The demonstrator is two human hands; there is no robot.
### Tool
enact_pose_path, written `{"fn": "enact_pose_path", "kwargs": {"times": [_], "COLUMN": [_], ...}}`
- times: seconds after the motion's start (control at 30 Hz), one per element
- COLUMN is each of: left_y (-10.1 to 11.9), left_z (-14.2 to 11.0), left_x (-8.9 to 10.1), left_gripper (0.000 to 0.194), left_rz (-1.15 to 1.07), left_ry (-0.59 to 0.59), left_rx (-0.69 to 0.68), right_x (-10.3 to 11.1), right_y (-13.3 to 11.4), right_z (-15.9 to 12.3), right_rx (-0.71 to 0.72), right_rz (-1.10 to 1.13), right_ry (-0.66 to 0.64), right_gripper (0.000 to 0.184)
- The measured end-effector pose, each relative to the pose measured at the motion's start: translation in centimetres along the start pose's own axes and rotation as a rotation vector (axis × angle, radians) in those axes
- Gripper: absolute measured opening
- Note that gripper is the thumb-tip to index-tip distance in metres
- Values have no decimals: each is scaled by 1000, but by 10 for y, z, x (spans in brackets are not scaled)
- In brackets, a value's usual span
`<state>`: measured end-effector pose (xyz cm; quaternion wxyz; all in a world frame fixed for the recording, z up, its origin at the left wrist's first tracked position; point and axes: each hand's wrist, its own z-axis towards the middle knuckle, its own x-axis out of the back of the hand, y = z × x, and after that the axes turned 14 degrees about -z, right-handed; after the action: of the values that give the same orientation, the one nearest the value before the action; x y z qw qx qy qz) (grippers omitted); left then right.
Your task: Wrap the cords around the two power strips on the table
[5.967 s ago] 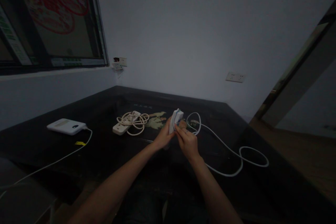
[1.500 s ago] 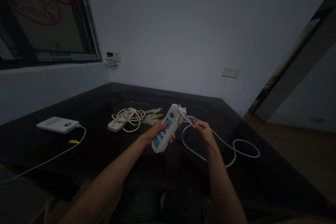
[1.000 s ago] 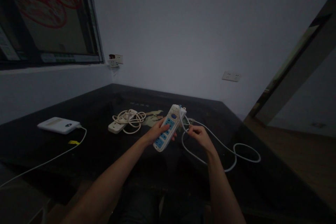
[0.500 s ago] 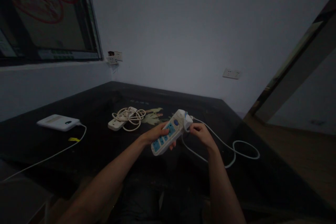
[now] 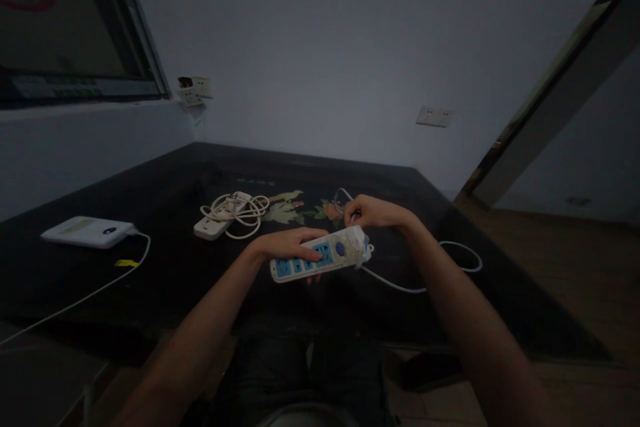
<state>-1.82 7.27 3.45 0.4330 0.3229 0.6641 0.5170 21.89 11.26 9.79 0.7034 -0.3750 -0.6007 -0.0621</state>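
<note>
My left hand (image 5: 293,243) grips a white power strip (image 5: 353,250) with blue sockets and a round blue switch, thumb on top and fingertips showing underneath. The strip is held over the black table, its switch end to the right and slightly raised. Just above that end, my right hand (image 5: 374,211) is closed in a pinch on the strip's white cord (image 5: 343,193). A loop of the cord stands out beyond the fingers. More of it runs from the strip's end across the table to the right, passing behind my right forearm.
Left of my hands lies a second white power strip (image 5: 210,227) under its coiled cord (image 5: 255,212). Farther left are a white power bank (image 5: 85,232) with a cable and a yellow tag (image 5: 127,263). Wall sockets (image 5: 434,116) sit behind the black table (image 5: 320,170).
My right hand has moved up and away from the strip's end, drawing cord into a loop behind it. My left hand has turned the strip nearer to level. The camera view has shifted.
</note>
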Motion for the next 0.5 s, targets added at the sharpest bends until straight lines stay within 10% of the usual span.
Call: {"fn": "enact_pose_path", "kwargs": {"times": [0.2, 0.5], "left_y": [8, 9], "left_z": [5, 0], "left_x": [-4, 2], "left_gripper": [35, 49], "left_rz": [727, 1058], "left_ry": [182, 540], "left_rx": [-70, -9], "right_x": [-4, -5], "right_y": [-21, -51], "right_z": [24, 34], "right_rx": [-95, -265], "right_rz": [-536, -974], "right_ry": [-68, 3], "right_gripper": [15, 21]}}
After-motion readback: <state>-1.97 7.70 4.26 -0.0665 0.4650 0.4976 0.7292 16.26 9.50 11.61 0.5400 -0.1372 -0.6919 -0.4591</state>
